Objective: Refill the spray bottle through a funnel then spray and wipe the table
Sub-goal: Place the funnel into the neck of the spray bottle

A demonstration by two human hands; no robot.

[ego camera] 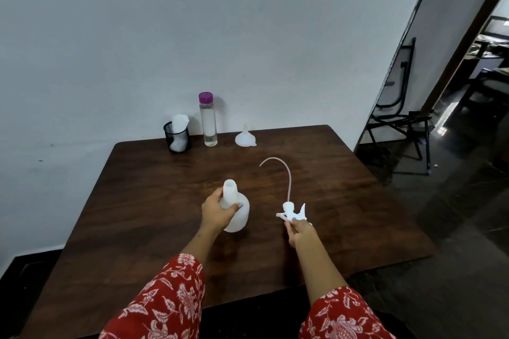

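Left hand (217, 212) fingers wrap the open bottle (235, 205); right hand (298, 230) fingers pinch the sprayer (292, 212) — lay it aside, then seat the funnel (245, 137) squarely.

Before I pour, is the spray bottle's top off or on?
Off. The spray bottle stands upright with a bare open neck, gripped by the left hand; the right hand holds the spray head apart.

Table (154, 201) dark wood, slight sheen; spray bottle (239, 210) translucent matt plastic; holder (178, 136) black mesh.
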